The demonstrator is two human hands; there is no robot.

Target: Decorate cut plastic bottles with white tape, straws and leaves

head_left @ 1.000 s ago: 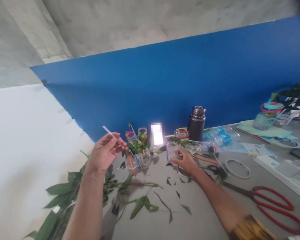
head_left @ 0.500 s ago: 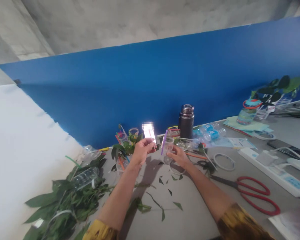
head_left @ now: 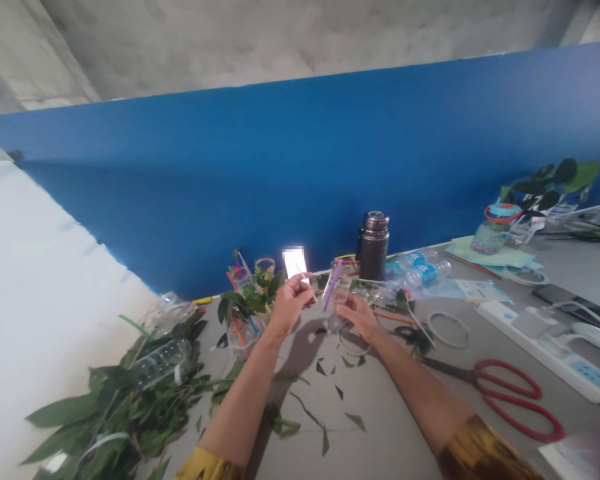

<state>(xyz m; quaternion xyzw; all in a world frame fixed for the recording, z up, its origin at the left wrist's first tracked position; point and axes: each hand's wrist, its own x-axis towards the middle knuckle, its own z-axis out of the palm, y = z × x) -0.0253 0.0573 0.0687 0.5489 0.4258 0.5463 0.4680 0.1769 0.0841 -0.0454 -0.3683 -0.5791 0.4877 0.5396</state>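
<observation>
My left hand [head_left: 289, 303] is raised over the grey table [head_left: 390, 413] and pinches a thin white straw [head_left: 305, 275] between its fingertips. Just right of it, my right hand [head_left: 356, 312] grips a small clear plastic cup [head_left: 338, 292] with a purple straw [head_left: 332, 285] standing in it. The white straw's tip sits close to the cup's rim. Left of my hands are clear cups with leaves and coloured straws [head_left: 246, 308].
A heap of leafy branches [head_left: 130, 400] with an empty plastic bottle [head_left: 160, 360] lies at the left. A dark flask [head_left: 373, 245], water bottles [head_left: 420, 268], tape rings [head_left: 449, 328], red-handled scissors [head_left: 510, 397] and a power strip [head_left: 555, 352] lie to the right. A blue wall [head_left: 300, 173] stands behind.
My left hand has carried the white straw from the left across to the cup. My right hand has lifted the cup slightly. The camera has swung to the left.
</observation>
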